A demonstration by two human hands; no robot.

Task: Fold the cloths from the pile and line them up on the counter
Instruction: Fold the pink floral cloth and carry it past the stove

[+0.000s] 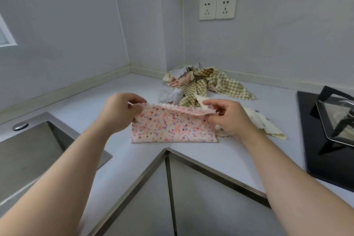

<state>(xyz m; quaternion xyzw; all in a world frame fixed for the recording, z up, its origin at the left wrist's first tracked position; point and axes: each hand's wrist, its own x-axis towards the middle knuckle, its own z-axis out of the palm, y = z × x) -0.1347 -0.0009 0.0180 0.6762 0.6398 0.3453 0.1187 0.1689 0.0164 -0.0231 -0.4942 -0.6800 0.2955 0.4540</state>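
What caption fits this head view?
Left hand and right hand pinch a folded pink speckled cloth on the counter, pile behind.

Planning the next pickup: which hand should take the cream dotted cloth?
Probably the right hand: the cream dotted cloth lies just beside it, while the left hand is across the pink cloth.

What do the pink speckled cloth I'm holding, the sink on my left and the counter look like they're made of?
Pink speckled cloth: probably soft microfibre or fleece, matte; it sags limply and has zigzag edges. Square grey sink: likely brushed stainless steel, given its dull streaky sheen. Pale grey counter: smooth and matte, maybe stone or composite; the look leaves it open.
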